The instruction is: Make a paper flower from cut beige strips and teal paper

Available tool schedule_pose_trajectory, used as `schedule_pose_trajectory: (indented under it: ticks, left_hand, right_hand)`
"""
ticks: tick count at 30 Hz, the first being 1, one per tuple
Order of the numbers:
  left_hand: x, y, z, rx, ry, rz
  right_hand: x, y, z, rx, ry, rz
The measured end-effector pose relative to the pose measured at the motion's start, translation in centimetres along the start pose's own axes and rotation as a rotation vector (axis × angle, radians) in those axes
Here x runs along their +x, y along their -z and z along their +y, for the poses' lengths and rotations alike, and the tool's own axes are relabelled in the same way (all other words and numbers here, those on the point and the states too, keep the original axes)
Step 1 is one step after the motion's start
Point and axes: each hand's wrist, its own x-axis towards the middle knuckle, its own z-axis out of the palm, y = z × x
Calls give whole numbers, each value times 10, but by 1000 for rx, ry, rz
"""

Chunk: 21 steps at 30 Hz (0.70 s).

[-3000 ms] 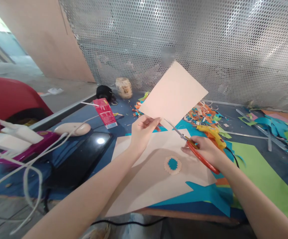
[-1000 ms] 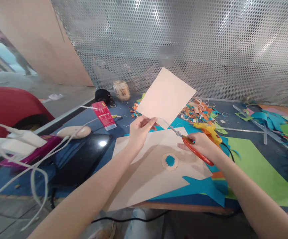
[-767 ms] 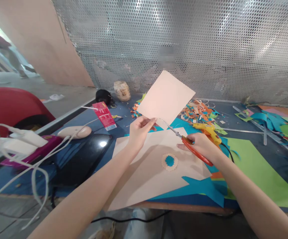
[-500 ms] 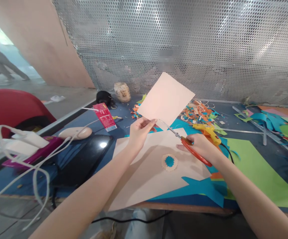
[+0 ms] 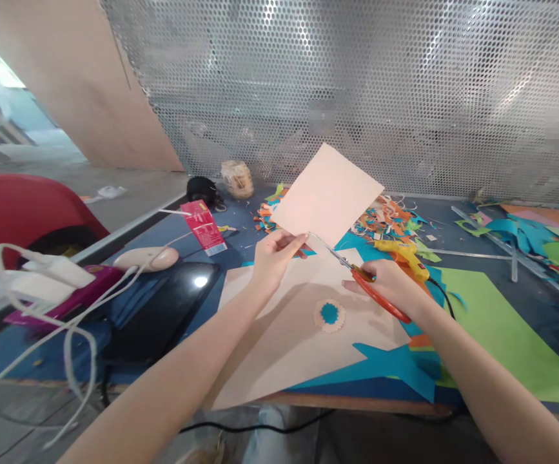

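Between the thumb and fingers of my left hand (image 5: 275,256) is the lower corner of a pale cream sheet of paper (image 5: 328,193), raised above the table and tilted. My right hand (image 5: 389,283) is wrapped round the orange-handled scissors (image 5: 378,295). Their blades reach the sheet's lower edge, close to my left fingertips; whether the blades are parted is too small to tell. Beneath both hands a larger cream sheet (image 5: 264,361) lies flat. On it rests a round, fringed cream paper piece with a blue centre (image 5: 329,314).
Paper scraps (image 5: 388,216) are heaped at the back. Beside my right hand lies a yellow glue gun (image 5: 407,259); green paper (image 5: 506,335) is further right. To the left are a black tablet-like device (image 5: 163,316), a mouse (image 5: 146,258), a red packet (image 5: 204,227) and a cabled power strip (image 5: 66,299).
The held sheet has shifted slightly to the right, and my left hand has moved a little with it. My right hand and the scissors stay almost in place.
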Motion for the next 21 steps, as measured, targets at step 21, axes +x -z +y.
schedule_pose_trajectory:
  ticks: [21]
  left_hand:
    - [-1,-2,-3,-19,68,-18]
  right_hand:
    - [4,-7,5,-22,3,27]
